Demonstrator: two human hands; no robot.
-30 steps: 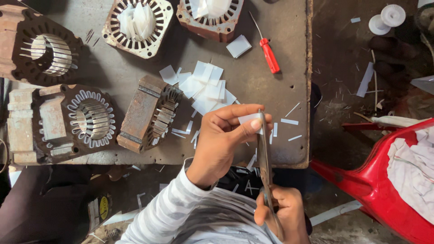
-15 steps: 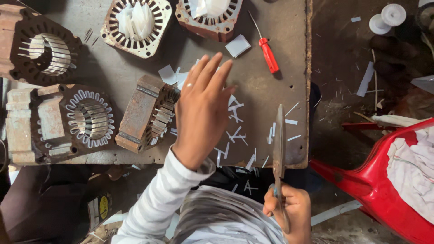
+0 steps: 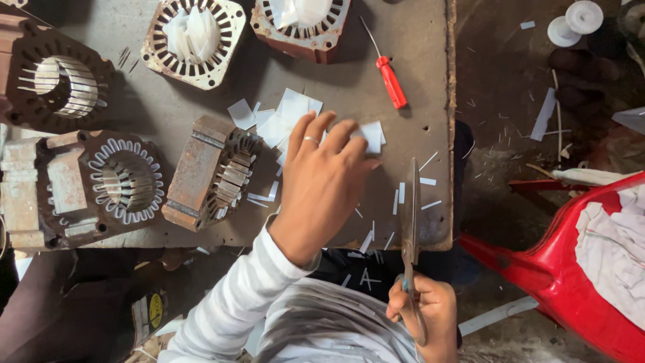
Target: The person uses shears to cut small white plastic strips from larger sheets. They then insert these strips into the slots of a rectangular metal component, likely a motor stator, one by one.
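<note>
- Scissors [image 3: 410,222] sit in the right hand [image 3: 424,316], whose grip is closed round the handles near the lower edge of the view; the long blades point away from the body and lie together over the near edge of the tabletop [image 3: 403,67].
- The left hand [image 3: 322,181] lies flat just left of the scissors, fingers spread and grip apart, palm down on the pile of white paper pieces [image 3: 285,121]; its fingertips touch a small white square [image 3: 371,134] of that paper. A ring shows on one finger, and a white striped sleeve [image 3: 235,302] runs back from the wrist.
- Thin white paper strips [image 3: 402,193] lie scattered close beside the scissor blades, on both sides.
- A red-handled screwdriver [image 3: 388,75] lies beyond the scissors, its shaft pointing to the far edge.
- A rusty motor stator [image 3: 213,171] lies on its side well left of the scissors, just beyond the left hand.
- Further left of the scissors sit two more stators [image 3: 87,181] [image 3: 57,84], slots up, lined with white paper.
- Far beyond the scissors, two stators [image 3: 195,40] [image 3: 306,23] hold bunched white paper in their bores.
- To the right of the scissors, off the tabletop, a red plastic chair [image 3: 537,269] holds white cloth [image 3: 615,242].
- Two white spools [image 3: 571,20] lie on the floor far right of the scissors.
</note>
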